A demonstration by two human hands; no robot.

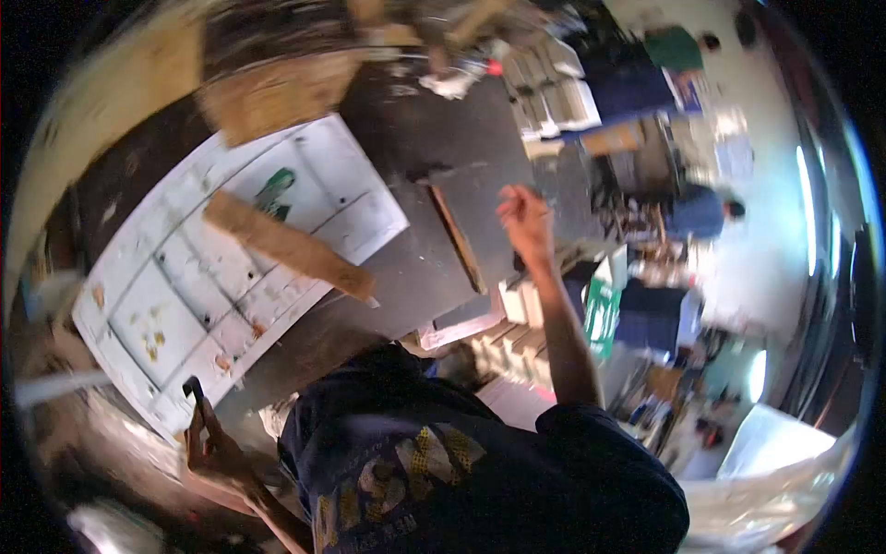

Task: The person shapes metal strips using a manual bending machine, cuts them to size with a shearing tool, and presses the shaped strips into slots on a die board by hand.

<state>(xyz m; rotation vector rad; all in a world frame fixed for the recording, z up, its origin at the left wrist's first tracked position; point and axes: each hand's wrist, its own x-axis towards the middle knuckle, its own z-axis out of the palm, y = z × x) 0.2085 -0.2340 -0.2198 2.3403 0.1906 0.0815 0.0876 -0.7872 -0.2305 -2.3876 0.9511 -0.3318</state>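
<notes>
My left hand (pixel 220 454) is closed, pinching a small dark hooked piece (pixel 193 389) near the lower corner of a white board. The piece's exact kind is not clear. The white board (pixel 180 297) has grid lines, dark dots and brownish stains, and lies on the dark table (pixel 388 175). Across it rests a brown strip (pixel 286 247), beside a green mark (pixel 276 193). My right hand (pixel 528 223) is raised over the table with fingers loosely bent and apart, somewhat blurred, and nothing visible in it. A thin wooden stick (pixel 457 238) lies to its left.
A wooden block (pixel 277 92) sits against the board's far edge. Beige boxes (pixel 554 88) stand at the back. More boxes and a green-and-white package (pixel 604 309) are at the right, near my right forearm. Two people in green (pixel 672 48) and blue (pixel 697 212) are further off.
</notes>
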